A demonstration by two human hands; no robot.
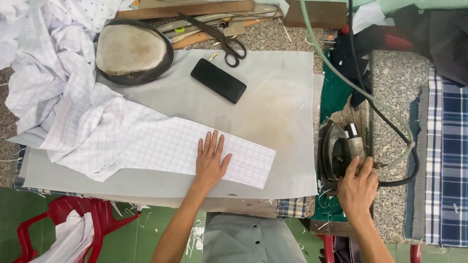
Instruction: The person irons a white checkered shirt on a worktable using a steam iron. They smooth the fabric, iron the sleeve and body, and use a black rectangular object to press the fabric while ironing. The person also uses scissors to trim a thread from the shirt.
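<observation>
Right hand (358, 187) is gripping the iron (340, 151) at its handle, fingers curled over the top, thumb side hidden so I cannot tell how tight the grip is. Iron is sitting on its side on the stone ledge (397, 83) just right of the pad (273, 97), with 2 lines, a dark cord (358, 73) and a pale green hose (321, 53), trailing up out of frame. Judging it heavy, rigid and likely hot at the sole; handle is the only sane grab point, and the lines are probably going to drag on any move. Left hand (210, 163) is lying flat on the checked strip (195, 143), 4 fingers slightly spread, thumb out, pressing it down on the pad. Strip is a folded band running out of the bunched shirt (53, 83) at left; looks light, limp and prone to sliding, so flat palm pressure suits it better than pinching. Phone (218, 80), scissors (226, 41) and a round cushion (130, 51) are lying further back, well apart from both hands.
</observation>
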